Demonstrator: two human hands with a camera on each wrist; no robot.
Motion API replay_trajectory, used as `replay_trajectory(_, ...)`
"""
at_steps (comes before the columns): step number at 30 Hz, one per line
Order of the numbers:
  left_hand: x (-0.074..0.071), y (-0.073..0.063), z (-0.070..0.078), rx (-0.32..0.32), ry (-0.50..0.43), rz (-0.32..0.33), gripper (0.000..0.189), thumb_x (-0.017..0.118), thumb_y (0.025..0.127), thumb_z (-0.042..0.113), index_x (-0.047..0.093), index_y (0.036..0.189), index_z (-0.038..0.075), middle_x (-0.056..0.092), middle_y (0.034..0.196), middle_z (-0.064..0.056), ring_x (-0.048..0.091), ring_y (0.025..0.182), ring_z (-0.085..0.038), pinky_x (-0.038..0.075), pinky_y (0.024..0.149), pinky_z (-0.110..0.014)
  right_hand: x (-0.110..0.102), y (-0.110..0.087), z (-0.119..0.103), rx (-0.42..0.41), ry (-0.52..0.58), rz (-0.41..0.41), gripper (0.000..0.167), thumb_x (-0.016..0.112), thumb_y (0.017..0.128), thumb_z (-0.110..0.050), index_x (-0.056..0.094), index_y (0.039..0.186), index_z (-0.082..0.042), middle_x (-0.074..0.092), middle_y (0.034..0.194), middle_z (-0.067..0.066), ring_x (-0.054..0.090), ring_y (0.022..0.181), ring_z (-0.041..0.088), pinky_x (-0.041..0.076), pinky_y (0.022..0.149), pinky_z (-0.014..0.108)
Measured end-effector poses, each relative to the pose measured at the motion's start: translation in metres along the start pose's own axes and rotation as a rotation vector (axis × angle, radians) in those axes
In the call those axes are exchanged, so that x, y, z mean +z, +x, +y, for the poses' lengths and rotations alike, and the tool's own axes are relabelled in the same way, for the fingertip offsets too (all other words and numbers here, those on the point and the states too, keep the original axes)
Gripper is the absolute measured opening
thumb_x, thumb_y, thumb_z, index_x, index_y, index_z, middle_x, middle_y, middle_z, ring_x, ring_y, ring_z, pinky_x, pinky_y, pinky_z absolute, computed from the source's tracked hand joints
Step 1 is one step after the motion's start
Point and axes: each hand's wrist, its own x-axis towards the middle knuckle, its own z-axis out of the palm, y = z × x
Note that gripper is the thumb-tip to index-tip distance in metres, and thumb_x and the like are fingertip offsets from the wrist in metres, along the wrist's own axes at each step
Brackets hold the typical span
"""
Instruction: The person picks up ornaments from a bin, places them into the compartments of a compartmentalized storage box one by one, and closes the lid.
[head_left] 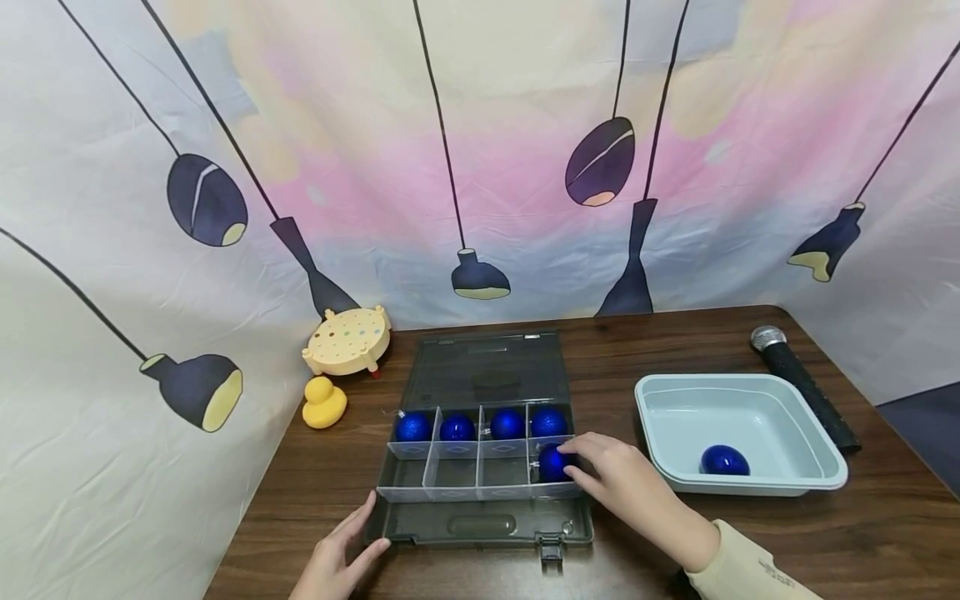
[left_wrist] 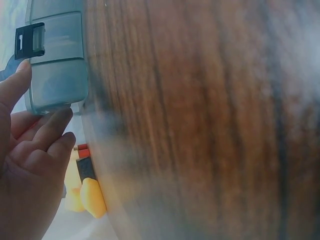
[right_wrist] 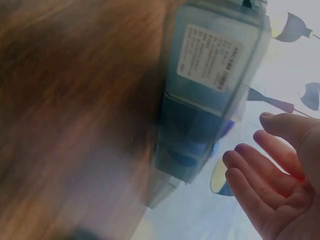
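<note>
A grey see-through compartment box (head_left: 480, 527) lies with its lid (head_left: 487, 362) folded back. Blue ball ornaments (head_left: 507, 424) fill its back row, one per compartment. Another blue ball (head_left: 552, 464) sits in the front row's rightmost compartment. Over that ball my right hand (head_left: 618, 471) reaches from the right, thumb and index fingertip at its edge; in the right wrist view the fingers (right_wrist: 260, 175) are spread loosely with no ball between them. My left hand (head_left: 341, 550) rests against the box's front left corner, index finger along the side and thumb at the front edge.
Right of the box stands a pale blue basin (head_left: 705, 387) holding one blue ball (head_left: 724, 460). A microphone (head_left: 806, 387) lies beyond it. A yellow rubber duck (head_left: 324, 403) and a cream dotted round toy (head_left: 347, 340) stand at the left. A patterned cloth hangs behind the table.
</note>
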Motion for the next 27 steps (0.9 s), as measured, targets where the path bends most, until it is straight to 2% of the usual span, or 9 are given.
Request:
replay_trajectory(10, 0.001, 0.000, -0.001, 0.007, -0.002, 0.003, 0.058, 0.075, 0.085, 0.019, 0.054, 0.132, -0.007, 0.055, 0.131, -0.022, 0.053, 0.117, -0.034, 0.048, 0.093, -0.041, -0.023, -0.006, 0.004, 0.006, -0.009, 0.088, 0.025, 0.081, 0.077, -0.012, 0.072, 0.100, -0.015, 0.069, 0.098, -0.008, 0.065, 0.090, 0.010, 0.056, 0.074, 0.032)
replay_trajectory(16, 0.001, 0.000, -0.001, 0.014, -0.005, 0.015, 0.058, 0.076, 0.084, 0.017, 0.054, 0.132, -0.007, 0.056, 0.131, -0.020, 0.053, 0.117, -0.035, 0.047, 0.093, -0.044, -0.039, -0.015, 0.006, 0.077, -0.042, 0.110, 0.025, 0.080, 0.078, -0.013, 0.072, 0.102, -0.017, 0.069, 0.095, -0.009, 0.065, 0.084, 0.008, 0.056, 0.069, 0.030)
replay_trajectory(21, 0.000, -0.001, -0.001, 0.022, -0.005, 0.008, 0.058, 0.076, 0.085, 0.018, 0.054, 0.132, -0.007, 0.055, 0.132, -0.021, 0.053, 0.117, -0.034, 0.048, 0.093, -0.041, -0.055, -0.022, 0.011, 0.146, -0.089, 0.126, 0.026, 0.080, 0.079, -0.017, 0.072, 0.104, -0.017, 0.069, 0.096, -0.007, 0.065, 0.088, 0.012, 0.056, 0.070, 0.035)
replay_trajectory(27, 0.000, 0.000, -0.001, 0.029, 0.000, 0.011, 0.057, 0.075, 0.085, 0.018, 0.054, 0.132, -0.007, 0.055, 0.132, -0.021, 0.053, 0.117, -0.034, 0.048, 0.093, -0.040, -0.077, -0.029, 0.027, 0.208, -0.147, 0.176, 0.030, 0.082, 0.075, -0.015, 0.072, 0.104, -0.014, 0.069, 0.100, 0.001, 0.064, 0.095, 0.024, 0.054, 0.074, 0.045)
